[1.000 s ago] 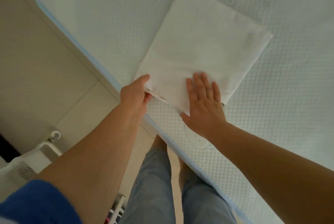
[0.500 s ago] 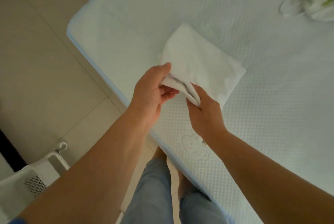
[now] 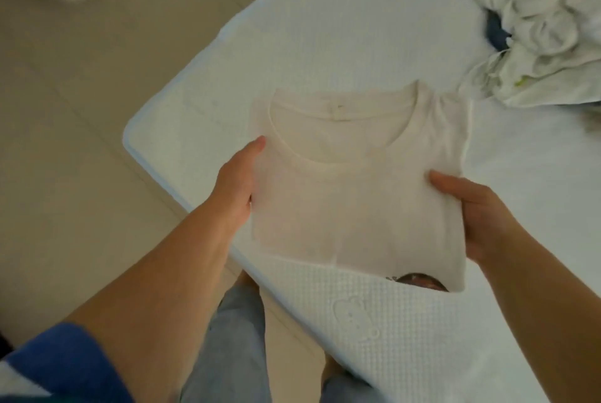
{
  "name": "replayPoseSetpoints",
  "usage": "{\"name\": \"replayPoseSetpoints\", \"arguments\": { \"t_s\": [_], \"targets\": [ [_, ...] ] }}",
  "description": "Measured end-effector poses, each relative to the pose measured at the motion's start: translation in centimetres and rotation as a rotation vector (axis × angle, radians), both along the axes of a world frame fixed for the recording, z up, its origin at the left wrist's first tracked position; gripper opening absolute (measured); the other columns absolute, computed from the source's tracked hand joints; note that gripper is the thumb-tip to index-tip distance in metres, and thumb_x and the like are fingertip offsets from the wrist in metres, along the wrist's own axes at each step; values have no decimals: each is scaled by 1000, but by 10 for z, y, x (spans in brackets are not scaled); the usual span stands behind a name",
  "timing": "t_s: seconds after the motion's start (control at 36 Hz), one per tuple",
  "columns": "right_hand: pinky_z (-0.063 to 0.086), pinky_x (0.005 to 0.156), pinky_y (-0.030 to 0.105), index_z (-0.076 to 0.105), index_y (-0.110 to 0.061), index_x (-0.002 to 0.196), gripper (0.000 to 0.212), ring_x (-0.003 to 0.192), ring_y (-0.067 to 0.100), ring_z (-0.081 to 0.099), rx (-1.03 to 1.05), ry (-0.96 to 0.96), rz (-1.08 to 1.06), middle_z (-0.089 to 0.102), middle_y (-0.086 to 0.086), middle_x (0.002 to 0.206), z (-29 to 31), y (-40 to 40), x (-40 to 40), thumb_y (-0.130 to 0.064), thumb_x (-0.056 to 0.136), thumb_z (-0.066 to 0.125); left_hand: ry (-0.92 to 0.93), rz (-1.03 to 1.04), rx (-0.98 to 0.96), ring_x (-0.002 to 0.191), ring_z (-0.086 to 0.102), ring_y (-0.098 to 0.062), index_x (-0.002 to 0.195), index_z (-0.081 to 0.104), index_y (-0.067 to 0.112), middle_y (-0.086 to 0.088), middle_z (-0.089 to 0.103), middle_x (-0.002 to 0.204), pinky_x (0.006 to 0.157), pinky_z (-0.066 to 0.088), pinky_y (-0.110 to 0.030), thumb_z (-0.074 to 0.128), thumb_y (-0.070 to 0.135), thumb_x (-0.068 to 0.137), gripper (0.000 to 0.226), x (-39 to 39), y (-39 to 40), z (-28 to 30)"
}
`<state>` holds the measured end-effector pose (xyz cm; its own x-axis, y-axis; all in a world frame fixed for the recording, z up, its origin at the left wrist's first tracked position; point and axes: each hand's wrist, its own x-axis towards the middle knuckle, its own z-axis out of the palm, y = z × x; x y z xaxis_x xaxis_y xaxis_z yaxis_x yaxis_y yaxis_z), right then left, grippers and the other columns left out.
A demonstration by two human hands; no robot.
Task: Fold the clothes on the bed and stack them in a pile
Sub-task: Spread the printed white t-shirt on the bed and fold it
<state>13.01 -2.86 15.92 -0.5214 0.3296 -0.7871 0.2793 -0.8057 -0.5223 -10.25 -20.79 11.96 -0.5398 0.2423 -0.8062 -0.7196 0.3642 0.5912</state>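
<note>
1. Head camera view, looking down at a white mattress (image 3: 357, 28) whose corner points toward a tiled floor (image 3: 81, 142).
2. A folded white T-shirt (image 3: 351, 194) is held flat between both hands, just above the near edge of the mattress, collar facing away from the person. A bit of dark print peeks out at its lower right corner.
3. The left hand (image 3: 239, 184) holds the shirt's left edge, thumb lying along the top; its other fingers are hidden beneath the fabric.
4. The right hand (image 3: 481, 217) grips the right edge, thumb on top and fingers curled underneath.
5. A heap of unfolded clothes (image 3: 546, 25) lies well apart, at the far right of the mattress.
6. The shirt looks light, soft and limp; its folds would likely slide open if lifted by one corner. Supporting both side edges from below, as here, seems the safest hold for setting it down as the start of a pile.
</note>
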Motion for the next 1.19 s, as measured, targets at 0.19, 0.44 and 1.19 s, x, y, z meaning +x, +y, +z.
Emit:
{"name": "replayPoseSetpoints", "arguments": {
  "t_s": [0.19, 0.44, 1.19],
  "targets": [
    [40, 86, 38, 62, -17, 97, 16, 98, 23, 58, 180, -637, 5, 64, 1, 99, -111, -17, 0, -30, 87, 61, 315, -643, -325, 99, 57, -21, 112, 58, 14, 2, 58, 102, 74, 34, -26, 59, 39, 86, 36, -41, 15, -90],
    [46, 89, 40, 58, -13, 109, 29, 104, 26, 57, 269, -778, 1, 62, 2, 108, -131, -23, -25, -33, 88, 62, 178, -797, -338, 79, 54, -13, 106, 57, 12, 1, 60, 94, 60, 38, -25, 59, 39, 87, 33, -35, -10, -116],
    [50, 74, 35, 64, -22, 105, 21, 92, 20, 65, 166, -424, -132, 73, -4, 94, -93, -72, -50, -14, 86, 63, 573, -821, -340, 75, 55, -16, 87, 55, 23, 7, 58, 79, 63, 36, -28, 58, 29, 88, 7, -81, 38, -51]
  ]
}}
